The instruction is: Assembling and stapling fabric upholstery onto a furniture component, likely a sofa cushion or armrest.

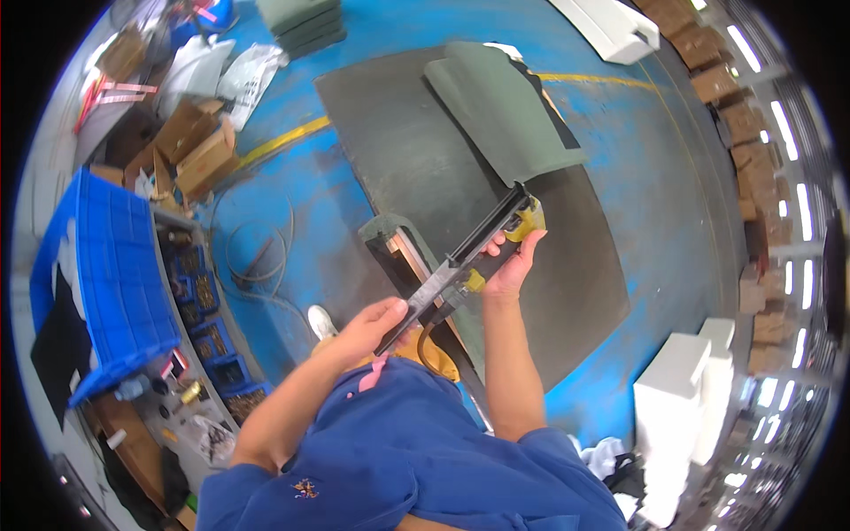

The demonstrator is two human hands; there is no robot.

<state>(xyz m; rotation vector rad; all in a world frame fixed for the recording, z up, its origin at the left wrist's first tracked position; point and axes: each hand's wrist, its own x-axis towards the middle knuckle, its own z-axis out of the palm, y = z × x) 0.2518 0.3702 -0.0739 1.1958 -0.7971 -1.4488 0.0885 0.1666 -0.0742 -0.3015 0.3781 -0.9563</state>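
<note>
In front of my body I hold an air staple gun (486, 239), tilted, with its yellow-and-black head up to the right. My right hand (511, 268) is wrapped round its grip just below the head. A dark air hose (427, 347) hangs from the rear of the grip. Along the gun runs a long magazine with a grey sliding section (430, 288). My left hand (370, 331) is closed on the magazine's lower end, thumb on top. Beneath the gun lies a frame-like padded piece (390, 232) with a dark green cover and wooden strips, partly hidden by the gun and my arms.
A dark mat (580, 265) lies on the blue floor, with a green sheet (505, 115) at its far side. Left stand a blue crate (124, 265), bins of small parts (208, 292) and cardboard boxes (199, 155). A coiled hose (257, 252) lies nearby. White foam blocks (670, 398) stand right.
</note>
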